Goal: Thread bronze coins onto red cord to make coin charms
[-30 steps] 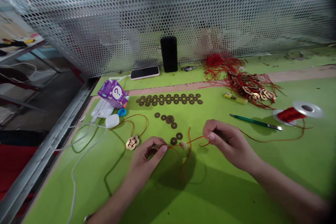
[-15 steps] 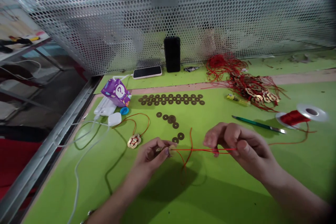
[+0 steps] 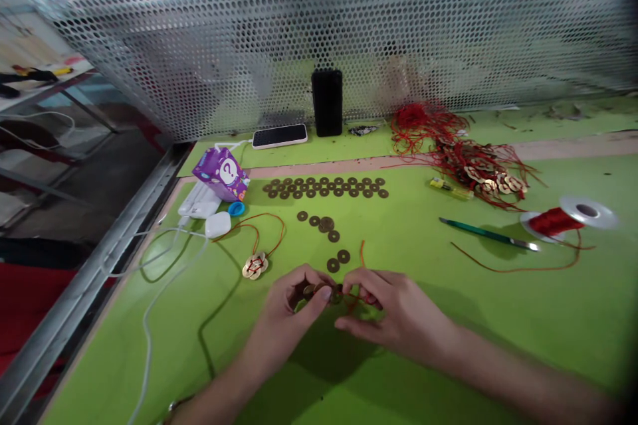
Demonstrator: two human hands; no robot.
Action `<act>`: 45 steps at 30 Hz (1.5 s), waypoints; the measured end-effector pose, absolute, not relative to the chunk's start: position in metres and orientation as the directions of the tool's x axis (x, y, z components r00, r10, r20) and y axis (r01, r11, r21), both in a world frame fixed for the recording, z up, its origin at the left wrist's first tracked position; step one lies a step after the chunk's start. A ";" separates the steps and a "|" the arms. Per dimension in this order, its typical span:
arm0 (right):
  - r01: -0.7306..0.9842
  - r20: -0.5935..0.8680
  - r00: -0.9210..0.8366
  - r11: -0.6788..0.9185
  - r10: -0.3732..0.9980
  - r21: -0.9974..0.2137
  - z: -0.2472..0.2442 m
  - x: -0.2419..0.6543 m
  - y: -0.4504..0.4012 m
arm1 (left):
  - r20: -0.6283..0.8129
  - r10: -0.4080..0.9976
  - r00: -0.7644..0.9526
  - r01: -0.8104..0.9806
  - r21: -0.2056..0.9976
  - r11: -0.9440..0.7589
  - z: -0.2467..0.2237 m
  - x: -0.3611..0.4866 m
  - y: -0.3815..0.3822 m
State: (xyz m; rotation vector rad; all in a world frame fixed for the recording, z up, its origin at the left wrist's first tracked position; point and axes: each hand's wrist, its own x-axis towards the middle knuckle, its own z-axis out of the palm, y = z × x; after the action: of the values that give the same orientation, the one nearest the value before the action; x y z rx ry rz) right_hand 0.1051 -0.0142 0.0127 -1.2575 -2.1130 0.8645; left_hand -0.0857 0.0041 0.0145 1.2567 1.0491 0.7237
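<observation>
Between bare fingers (image 3: 315, 305), round brassy coins (image 3: 335, 296), thin red cord (image 3: 363, 255).

The held coins (image 3: 308, 291) look like brassy metal; the coin flower (image 3: 250, 271) is glossy gold metal; the spool (image 3: 605, 216), smooth translucent plastic; the perforated panel (image 3: 399, 20), shiny metal; the tabletop (image 3: 409, 239), smooth.

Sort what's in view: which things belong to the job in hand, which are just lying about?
Likely the job:
- held coins
- red cord
- coin rows
- red spool
- corded coin heap

Probably just lying about:
- upright black phone
- flat phone
- purple box
- white case
</observation>
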 end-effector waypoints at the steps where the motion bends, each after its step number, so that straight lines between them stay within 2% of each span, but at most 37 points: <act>1: 0.572 0.138 -0.420 0.380 0.897 -0.727 0.011 0.104 -0.014 | -0.220 0.896 0.385 0.107 0.975 0.193 0.014 -0.086 0.003; 5: 0.585 0.278 -0.385 0.466 0.880 -0.664 0.007 0.103 -0.014 | -0.203 0.901 0.384 0.119 0.978 0.170 0.013 -0.086 0.002; 11: 0.583 0.482 -0.330 0.576 0.812 -0.573 0.010 0.105 -0.015 | -0.151 0.927 0.342 0.226 0.971 0.075 0.013 -0.084 0.004; 14: 0.545 0.520 -0.288 0.584 0.804 -0.601 0.011 0.103 -0.015 | -0.135 0.932 0.338 0.236 0.970 0.055 0.014 -0.083 0.003; 19: 0.404 0.367 -0.182 0.410 0.912 -0.818 0.009 0.099 -0.017 | -0.112 0.944 0.310 0.225 0.973 0.042 0.015 -0.084 0.000; 23: 0.306 0.264 -0.142 0.296 0.954 -0.905 0.007 0.098 -0.018 | -0.125 0.945 0.301 0.207 0.976 0.063 0.014 -0.083 0.000; 27: 0.237 0.236 -0.117 0.258 0.965 -0.937 0.006 0.099 -0.018 | -0.153 0.942 0.300 0.188 0.977 0.099 0.015 -0.083 0.001; 32: 0.198 0.092 -0.167 0.125 0.982 -0.972 0.004 0.099 -0.016 | -0.172 0.930 0.324 0.128 0.982 0.137 0.017 -0.082 0.002; 40: 0.237 -0.012 -0.228 0.044 0.974 -0.971 0.004 0.098 -0.014 | -0.205 0.894 0.399 0.085 0.979 0.187 0.017 -0.083 -0.001; 45: 0.284 -0.037 -0.285 0.047 0.958 -0.958 0.008 0.100 -0.012 | -0.173 0.921 0.348 0.175 0.978 0.117 0.015 -0.083 0.000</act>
State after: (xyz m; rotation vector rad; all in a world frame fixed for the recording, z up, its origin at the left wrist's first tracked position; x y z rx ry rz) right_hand 0.1001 -0.0122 0.0082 -1.2675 -1.6515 1.2664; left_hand -0.0834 0.0005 0.0154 1.3591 1.1022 0.7519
